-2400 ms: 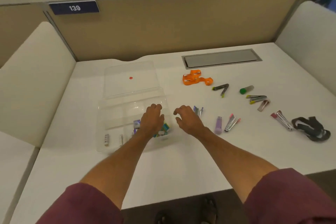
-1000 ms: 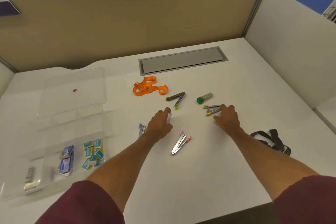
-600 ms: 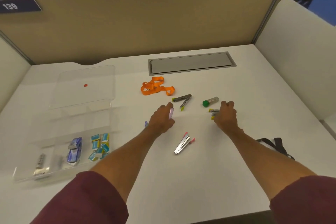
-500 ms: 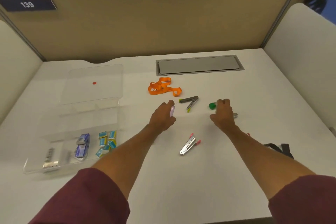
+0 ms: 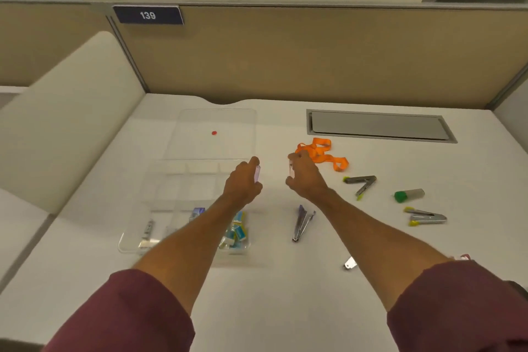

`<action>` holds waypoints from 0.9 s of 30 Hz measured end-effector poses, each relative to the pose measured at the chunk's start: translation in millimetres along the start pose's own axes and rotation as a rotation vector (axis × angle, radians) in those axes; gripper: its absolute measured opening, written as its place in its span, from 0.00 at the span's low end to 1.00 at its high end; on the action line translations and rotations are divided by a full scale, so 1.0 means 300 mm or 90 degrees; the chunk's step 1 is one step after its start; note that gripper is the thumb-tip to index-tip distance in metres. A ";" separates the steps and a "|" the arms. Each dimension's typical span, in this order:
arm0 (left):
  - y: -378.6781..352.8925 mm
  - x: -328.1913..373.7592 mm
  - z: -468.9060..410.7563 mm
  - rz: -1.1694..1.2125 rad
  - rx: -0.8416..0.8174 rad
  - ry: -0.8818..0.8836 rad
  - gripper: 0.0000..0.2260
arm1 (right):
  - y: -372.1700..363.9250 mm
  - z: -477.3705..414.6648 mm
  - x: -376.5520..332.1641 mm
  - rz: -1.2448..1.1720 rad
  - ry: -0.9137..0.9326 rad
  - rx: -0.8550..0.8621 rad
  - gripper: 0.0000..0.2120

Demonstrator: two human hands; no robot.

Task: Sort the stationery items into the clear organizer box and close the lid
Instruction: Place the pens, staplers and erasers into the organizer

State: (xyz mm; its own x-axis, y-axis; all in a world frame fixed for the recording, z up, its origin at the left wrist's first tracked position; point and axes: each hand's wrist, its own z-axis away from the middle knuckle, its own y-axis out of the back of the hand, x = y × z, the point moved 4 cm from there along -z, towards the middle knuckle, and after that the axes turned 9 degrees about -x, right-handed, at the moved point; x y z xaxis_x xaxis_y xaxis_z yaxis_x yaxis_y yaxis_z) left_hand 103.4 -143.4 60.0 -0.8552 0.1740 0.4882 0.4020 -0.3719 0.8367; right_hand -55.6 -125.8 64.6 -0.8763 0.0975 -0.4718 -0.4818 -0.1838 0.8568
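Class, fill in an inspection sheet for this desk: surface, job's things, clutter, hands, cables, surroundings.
Surface: white desk, with a grey hatch at the back.
Job's things: clear box with its lid open and packets inside; clips and a green-capped tube lie loose on the desk.
Clutter: orange lanyard.
Hands: left hand grips a lilac item; right hand pinches a pale item.
Cables: nothing seen.
Surroundings: tan partition, sign 139.
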 end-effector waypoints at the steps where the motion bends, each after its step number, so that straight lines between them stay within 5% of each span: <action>1: 0.012 -0.036 -0.003 0.004 0.004 0.012 0.17 | -0.013 -0.018 -0.042 0.000 0.017 -0.005 0.25; 15: -0.004 -0.269 -0.064 -0.024 -0.080 0.045 0.23 | -0.211 -0.170 -0.336 0.023 0.049 -0.082 0.27; 22: 0.034 -0.301 -0.059 -0.100 0.017 -0.039 0.20 | -0.272 -0.200 -0.365 0.092 0.047 -0.129 0.24; 27: 0.024 -0.349 -0.051 -0.166 0.001 -0.044 0.30 | -0.311 -0.205 -0.368 0.147 0.024 -0.180 0.30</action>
State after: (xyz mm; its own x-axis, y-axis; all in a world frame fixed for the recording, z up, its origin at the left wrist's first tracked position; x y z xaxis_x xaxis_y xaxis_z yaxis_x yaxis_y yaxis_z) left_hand 190.7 -178.1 11.1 -0.9056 0.3256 0.2718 0.1715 -0.3052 0.9367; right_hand 86.2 -179.5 23.9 -0.9588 -0.0128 -0.2837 -0.2462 -0.4606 0.8528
